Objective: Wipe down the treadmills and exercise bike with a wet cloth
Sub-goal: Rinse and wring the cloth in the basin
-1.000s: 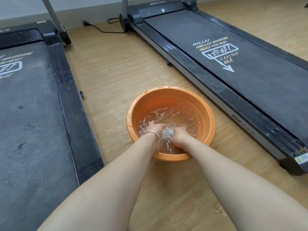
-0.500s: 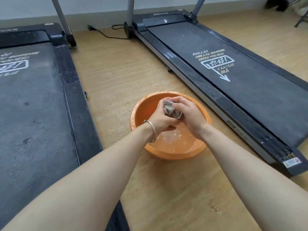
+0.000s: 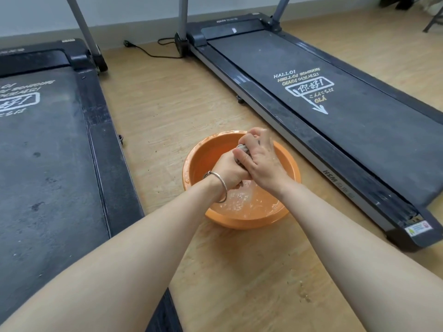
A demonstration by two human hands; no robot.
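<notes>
An orange basin [image 3: 196, 164] with water stands on the wooden floor between two black treadmills. Above it, both my hands grip a small grey wet cloth [image 3: 242, 149], twisted between them. My left hand [image 3: 227, 172], with a silver bangle on the wrist, holds the nearer end. My right hand [image 3: 260, 156] wraps round the farther end. Most of the cloth is hidden inside my fists. The left treadmill [image 3: 48, 152] has a dusty, stained belt. White greeting text is printed on the belt of the right treadmill [image 3: 335, 111].
A black power cable [image 3: 146, 50] with its plug lies on the floor by the wall between the treadmills. Grey treadmill uprights [image 3: 84, 27] rise at the back. Small wet marks [image 3: 303, 292] dot the floor near my right forearm. Chair legs [image 3: 431, 22] show at the far right.
My hands have lifted the cloth out of the water and now wring it above the basin. The view has tilted up, showing more of the wall.
</notes>
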